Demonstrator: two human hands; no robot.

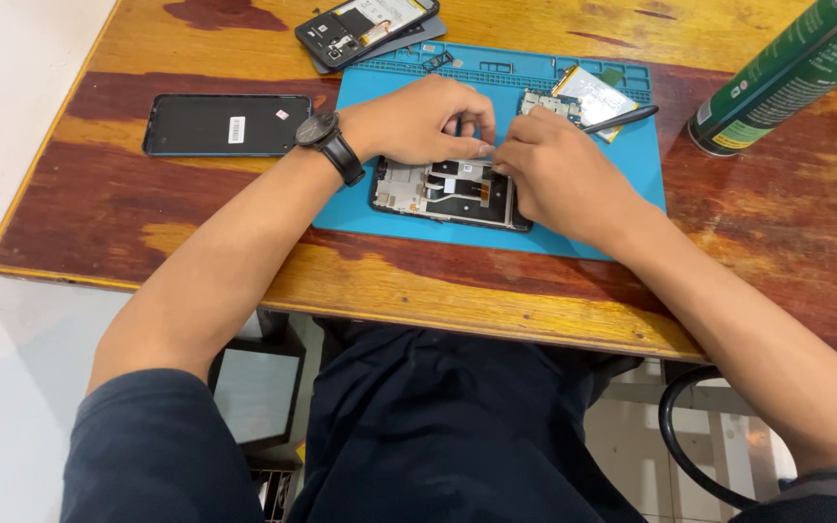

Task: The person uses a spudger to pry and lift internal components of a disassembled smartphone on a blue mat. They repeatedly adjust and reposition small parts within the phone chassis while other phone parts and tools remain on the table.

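Observation:
An opened phone frame (pixel 443 192) with exposed parts lies on a blue work mat (pixel 360 208). My left hand (pixel 423 121), with a black wristwatch, rests its fingers on the frame's upper edge. My right hand (pixel 559 169) sits over the frame's right end, and a dark pen-like tool (pixel 622 119) sticks out past its fingers. Fingertips of both hands meet at the frame's top right; what they pinch is hidden.
A black phone screen (pixel 227 125) lies left of the mat on the wooden table (pixel 99 223). A phone back shell (pixel 365 29) sits at the top. A circuit board and battery (pixel 588 95) lie at the mat's upper right. A green spray can (pixel 791 73) lies right.

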